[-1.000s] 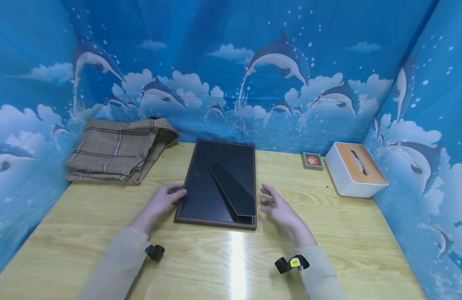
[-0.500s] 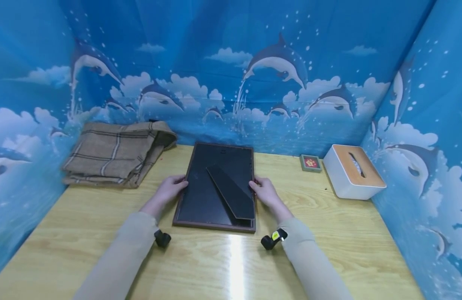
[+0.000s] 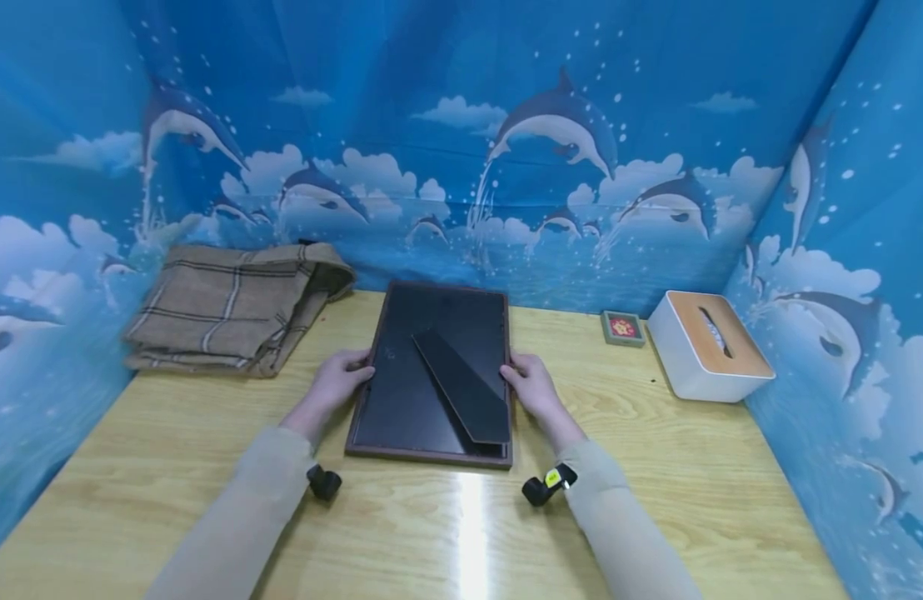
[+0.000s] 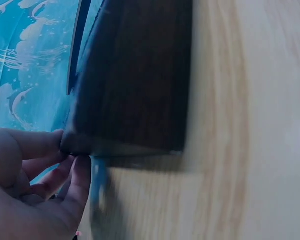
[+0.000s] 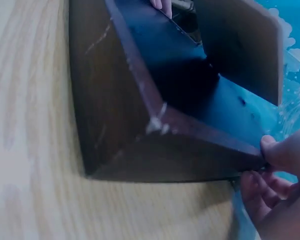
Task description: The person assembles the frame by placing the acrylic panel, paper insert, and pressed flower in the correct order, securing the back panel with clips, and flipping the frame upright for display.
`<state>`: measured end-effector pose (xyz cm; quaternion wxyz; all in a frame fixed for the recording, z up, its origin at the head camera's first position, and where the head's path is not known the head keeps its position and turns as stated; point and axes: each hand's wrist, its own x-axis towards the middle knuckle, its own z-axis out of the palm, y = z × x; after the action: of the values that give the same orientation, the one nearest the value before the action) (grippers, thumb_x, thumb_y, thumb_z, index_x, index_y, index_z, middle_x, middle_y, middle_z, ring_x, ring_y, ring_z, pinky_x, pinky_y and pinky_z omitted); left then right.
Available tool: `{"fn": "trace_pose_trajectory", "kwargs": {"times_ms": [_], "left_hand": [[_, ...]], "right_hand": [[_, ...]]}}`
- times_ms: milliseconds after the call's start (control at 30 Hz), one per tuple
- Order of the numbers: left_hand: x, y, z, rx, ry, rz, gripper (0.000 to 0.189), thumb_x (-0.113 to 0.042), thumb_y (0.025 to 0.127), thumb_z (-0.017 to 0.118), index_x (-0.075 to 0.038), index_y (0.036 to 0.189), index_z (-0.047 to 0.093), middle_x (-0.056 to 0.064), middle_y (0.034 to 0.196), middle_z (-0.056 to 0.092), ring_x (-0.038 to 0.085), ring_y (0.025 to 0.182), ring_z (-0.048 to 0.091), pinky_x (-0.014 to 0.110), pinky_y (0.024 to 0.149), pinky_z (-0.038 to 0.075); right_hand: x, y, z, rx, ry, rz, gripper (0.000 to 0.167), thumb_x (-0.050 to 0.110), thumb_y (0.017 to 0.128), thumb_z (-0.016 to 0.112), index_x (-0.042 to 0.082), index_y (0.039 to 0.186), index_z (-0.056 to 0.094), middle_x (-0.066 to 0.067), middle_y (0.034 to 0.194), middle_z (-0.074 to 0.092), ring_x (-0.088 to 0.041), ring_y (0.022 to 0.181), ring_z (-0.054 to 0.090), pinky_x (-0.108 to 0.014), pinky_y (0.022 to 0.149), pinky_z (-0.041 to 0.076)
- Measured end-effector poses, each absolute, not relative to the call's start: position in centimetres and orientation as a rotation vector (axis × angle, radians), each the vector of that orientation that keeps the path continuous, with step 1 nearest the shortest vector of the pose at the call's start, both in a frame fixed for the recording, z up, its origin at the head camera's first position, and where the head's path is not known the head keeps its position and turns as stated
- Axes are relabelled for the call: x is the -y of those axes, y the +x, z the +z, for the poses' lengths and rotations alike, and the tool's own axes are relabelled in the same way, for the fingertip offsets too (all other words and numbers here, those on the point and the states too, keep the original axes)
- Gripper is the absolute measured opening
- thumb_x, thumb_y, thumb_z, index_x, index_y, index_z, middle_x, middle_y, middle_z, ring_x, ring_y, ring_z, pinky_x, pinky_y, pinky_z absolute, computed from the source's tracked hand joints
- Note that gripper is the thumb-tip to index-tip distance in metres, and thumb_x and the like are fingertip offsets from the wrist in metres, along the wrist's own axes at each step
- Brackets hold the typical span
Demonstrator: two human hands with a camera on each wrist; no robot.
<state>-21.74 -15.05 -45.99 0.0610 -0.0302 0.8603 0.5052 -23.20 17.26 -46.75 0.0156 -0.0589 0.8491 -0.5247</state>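
A dark picture frame (image 3: 401,400) lies back side up in the middle of the table, its black stand (image 3: 465,392) slanting up off the backing board. My left hand (image 3: 337,385) grips the frame's left edge, thumb on top and fingers beneath. On the opposite edge, my right hand (image 3: 534,387) pinches the frame in the same way. The left wrist view has the left hand (image 4: 45,185) holding the edge of the frame (image 4: 135,80). In the right wrist view the right hand (image 5: 285,175) holds the frame (image 5: 115,100), whose corner looks scuffed.
A folded plaid cloth (image 3: 222,304) lies at the back left. At the back right stand a small green-edged box (image 3: 622,328) with a red top and a white tissue box (image 3: 709,346) with a wooden lid. A dolphin-print curtain (image 3: 461,150) borders the wooden table (image 3: 401,533).
My right hand has come left from beside the frame and taken hold of its right edge. My left hand has moved slightly up and forward along the left edge and grips it.
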Motion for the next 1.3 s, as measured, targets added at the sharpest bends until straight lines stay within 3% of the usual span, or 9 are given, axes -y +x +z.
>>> {"fn": "trace_pose_trajectory", "kwargs": {"times_ms": [67, 133, 267, 433, 667, 767, 933, 1100, 1300], "left_hand": [[15.1, -21.6, -45.7, -2.591, -0.1, 1.581, 0.044, -0.007, 0.096, 0.056, 0.002, 0.138, 0.045, 0.025, 0.132, 0.047, 0.038, 0.12, 0.045, 0.049, 0.102, 0.038], [15.0, -21.5, -45.3, -2.589, -0.096, 1.64, 0.044, -0.007, 0.095, 0.058, 0.0, 0.137, 0.047, 0.023, 0.131, 0.049, 0.036, 0.115, 0.048, 0.047, 0.096, 0.043], [15.0, -21.3, -44.5, -2.673, -0.015, 1.686, 0.044, -0.008, 0.093, 0.062, -0.002, 0.134, 0.051, 0.022, 0.13, 0.051, 0.035, 0.108, 0.053, 0.044, 0.087, 0.048], [15.0, -21.2, -43.5, -2.787, 0.11, 1.736, 0.045, -0.007, 0.09, 0.066, -0.003, 0.133, 0.054, 0.019, 0.128, 0.054, 0.033, 0.102, 0.058, 0.043, 0.088, 0.051], [14.4, -20.8, -42.3, -2.788, 0.148, 1.919, 0.045, -0.006, 0.087, 0.069, -0.007, 0.13, 0.057, 0.015, 0.119, 0.058, 0.025, 0.095, 0.06, 0.035, 0.09, 0.052], [14.1, -20.8, -42.1, -2.793, 0.164, 2.01, 0.044, -0.006, 0.086, 0.07, -0.008, 0.128, 0.059, 0.012, 0.116, 0.06, 0.017, 0.093, 0.059, 0.026, 0.086, 0.052], [13.5, -21.1, -42.1, -2.801, 0.286, 2.267, 0.04, 0.005, 0.08, 0.072, -0.001, 0.119, 0.064, 0.018, 0.107, 0.063, 0.011, 0.087, 0.059, 0.022, 0.082, 0.053], [12.8, -21.3, -41.9, -2.779, 0.345, 2.435, 0.037, 0.012, 0.076, 0.072, 0.004, 0.112, 0.067, 0.022, 0.102, 0.064, 0.006, 0.085, 0.061, 0.025, 0.081, 0.055], [12.2, -21.3, -41.7, -2.684, 0.403, 2.559, 0.034, 0.018, 0.074, 0.07, 0.01, 0.107, 0.067, 0.026, 0.101, 0.064, 0.008, 0.086, 0.063, 0.027, 0.081, 0.055]], "right_hand": [[-17.4, -23.1, -46.5, -2.641, -0.137, -1.67, 0.043, 0.006, 0.096, 0.056, -0.002, 0.137, 0.047, -0.024, 0.125, 0.049, -0.033, 0.111, 0.051, -0.04, 0.095, 0.045], [-17.4, -22.9, -46.0, -2.615, -0.074, -1.724, 0.048, 0.009, 0.096, 0.056, 0.002, 0.141, 0.042, -0.021, 0.131, 0.043, -0.034, 0.116, 0.047, -0.043, 0.097, 0.043], [-17.5, -22.6, -44.8, -2.625, -0.054, -1.812, 0.051, 0.012, 0.096, 0.057, 0.006, 0.143, 0.04, -0.015, 0.136, 0.042, -0.029, 0.11, 0.047, -0.04, 0.093, 0.045], [-17.8, -22.0, -43.3, -2.677, -0.127, -1.924, 0.051, 0.012, 0.094, 0.06, 0.007, 0.142, 0.043, -0.013, 0.134, 0.045, -0.026, 0.103, 0.05, -0.039, 0.091, 0.045], [-18.2, -21.7, -42.0, -2.689, -0.189, -2.066, 0.051, 0.01, 0.091, 0.063, 0.009, 0.139, 0.047, -0.011, 0.134, 0.048, -0.014, 0.101, 0.053, -0.019, 0.084, 0.048], [-18.1, -21.0, -40.8, -2.698, -0.256, -2.145, 0.051, 0.001, 0.089, 0.064, 0.003, 0.137, 0.048, -0.016, 0.132, 0.049, -0.013, 0.099, 0.055, -0.015, 0.081, 0.048], [-17.4, -19.8, -38.7, -2.75, -0.35, -2.285, 0.049, -0.012, 0.083, 0.065, -0.007, 0.13, 0.051, -0.024, 0.123, 0.052, -0.014, 0.095, 0.058, -0.018, 0.079, 0.053], [-17.2, -19.5, -38.2, -2.74, -0.339, -2.421, 0.048, -0.017, 0.081, 0.065, -0.008, 0.127, 0.054, -0.014, 0.117, 0.055, -0.011, 0.096, 0.06, -0.022, 0.08, 0.054], [-17.4, -19.4, -38.6, -2.76, -0.349, -2.503, 0.045, -0.016, 0.08, 0.066, -0.008, 0.123, 0.058, -0.005, 0.113, 0.057, -0.026, 0.097, 0.06, -0.022, 0.078, 0.055]]}}
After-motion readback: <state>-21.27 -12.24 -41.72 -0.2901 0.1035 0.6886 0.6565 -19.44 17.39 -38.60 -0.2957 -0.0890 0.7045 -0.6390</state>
